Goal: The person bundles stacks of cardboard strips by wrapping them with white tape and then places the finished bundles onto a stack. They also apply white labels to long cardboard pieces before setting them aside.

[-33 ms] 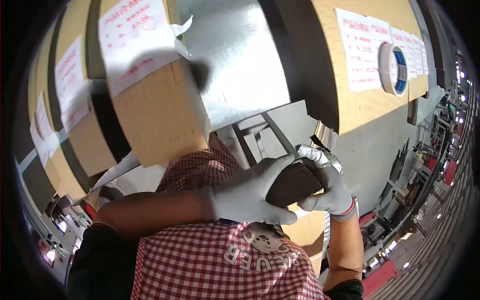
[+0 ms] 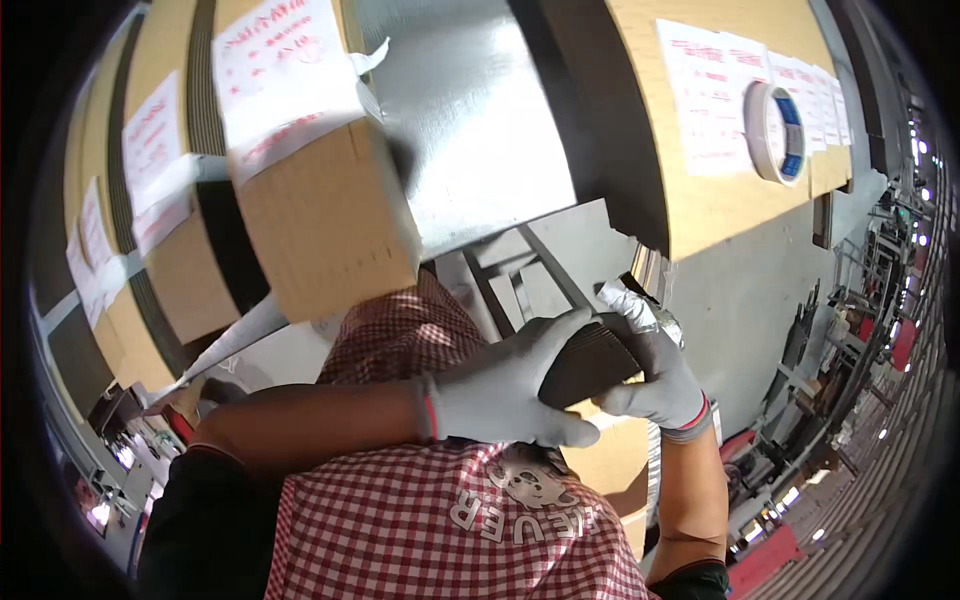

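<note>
Both my hands wear grey gloves and grip a compact stack of thin dark pieces [image 2: 590, 365] in front of my checked apron. My left hand [image 2: 500, 390] wraps the stack's left side, thumb along the top and fingers below. Around the right end closes my right hand [image 2: 665, 385], its thumb underneath. Crumpled silver foil or tape [image 2: 640, 305] covers part of the right hand's fingers. The stack's ridged edges face up toward me, and its ends are hidden by the gloves. What the pieces are made of cannot be made out.
A shiny metal tabletop [image 2: 480, 120] lies ahead. Tan-faced dark blocks with paper labels [image 2: 325, 215] stand on the left. At right, a similar labelled block [image 2: 705, 215] carries a white tape roll [image 2: 775, 133] with a blue core. A dark metal frame [image 2: 530, 275] stands below the tabletop.
The view has shifted slightly, so the blocks sit a little differently in it. Both hands keep their grip on the dark stack, almost unmoved.
</note>
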`<control>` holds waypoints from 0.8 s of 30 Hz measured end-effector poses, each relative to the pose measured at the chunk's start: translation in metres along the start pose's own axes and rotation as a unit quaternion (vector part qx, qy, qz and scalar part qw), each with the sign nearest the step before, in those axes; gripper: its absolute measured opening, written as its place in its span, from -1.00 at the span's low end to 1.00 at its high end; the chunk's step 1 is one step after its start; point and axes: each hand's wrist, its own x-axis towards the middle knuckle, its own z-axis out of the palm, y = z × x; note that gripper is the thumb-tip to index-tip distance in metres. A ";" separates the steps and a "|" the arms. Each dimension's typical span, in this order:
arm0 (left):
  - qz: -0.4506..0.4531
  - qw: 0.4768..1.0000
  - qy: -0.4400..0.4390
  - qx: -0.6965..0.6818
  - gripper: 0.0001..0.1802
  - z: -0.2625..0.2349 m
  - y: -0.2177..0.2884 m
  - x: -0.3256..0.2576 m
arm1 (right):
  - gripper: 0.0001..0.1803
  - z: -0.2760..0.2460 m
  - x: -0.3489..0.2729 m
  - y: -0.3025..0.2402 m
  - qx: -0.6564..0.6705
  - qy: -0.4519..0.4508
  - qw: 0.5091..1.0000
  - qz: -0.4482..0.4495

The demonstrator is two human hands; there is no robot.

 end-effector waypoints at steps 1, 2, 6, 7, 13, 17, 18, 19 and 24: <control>0.006 1.000 0.005 0.017 0.05 0.002 -0.006 0.001 | 0.17 0.003 -0.002 0.001 -0.006 0.042 0.999 0.000; -0.011 0.999 -0.001 -0.030 0.08 0.005 -0.009 0.006 | 0.18 -0.003 -0.012 0.009 -0.170 0.064 0.979 -0.096; 0.047 0.998 -0.040 -0.013 0.27 0.003 0.004 -0.001 | 0.34 0.005 -0.093 0.024 -0.196 0.112 0.971 -0.081; 0.087 0.993 -0.081 -0.005 0.28 0.003 0.010 -0.004 | 0.35 0.016 -0.125 0.038 -0.235 0.114 0.962 -0.077; 0.135 0.933 -0.283 -0.178 0.28 0.023 0.039 0.014 | 0.18 0.092 -0.261 0.118 -0.185 0.325 0.922 -0.099; 0.223 0.873 -0.416 0.121 0.24 0.040 0.068 0.032 | 0.12 0.110 -0.273 0.102 -0.374 0.379 0.844 -0.065; 0.209 0.877 -0.414 0.124 0.31 0.045 0.071 0.030 | 0.10 0.113 -0.276 0.106 -0.366 0.400 0.836 -0.089; 0.194 0.885 -0.404 0.129 0.40 0.047 0.080 0.023 | 0.08 0.116 -0.277 0.106 -0.360 0.414 0.828 -0.117; 0.066 0.867 -0.412 0.273 0.22 0.061 0.132 0.021 | -0.04 0.114 -0.278 0.101 -0.405 0.440 0.796 -0.095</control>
